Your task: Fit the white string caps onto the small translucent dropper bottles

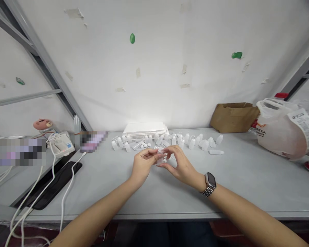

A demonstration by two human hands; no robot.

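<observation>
Both my hands meet over the middle of the grey desk, around a small translucent squeeze bottle (160, 160). My left hand (145, 163) pinches it from the left with thumb and fingertips. From the other side, my right hand (179, 164) curves about it, index finger near the top and thumb near the base. Fingers cover much of the bottle, so its cap cannot be made out clearly. Just beyond my hands stand several similar bottles (192, 143), some with thin looped caps. One bottle (216, 152) lies on its side to the right.
Stacked white sheets or boxes (144, 127) sit against the wall behind the bottles. A brown paper bag (231, 118) and a full plastic bag (280, 133) stand at the right. White cables (69, 185), a black pad (56, 185) and a phone-like device (92, 141) are at the left.
</observation>
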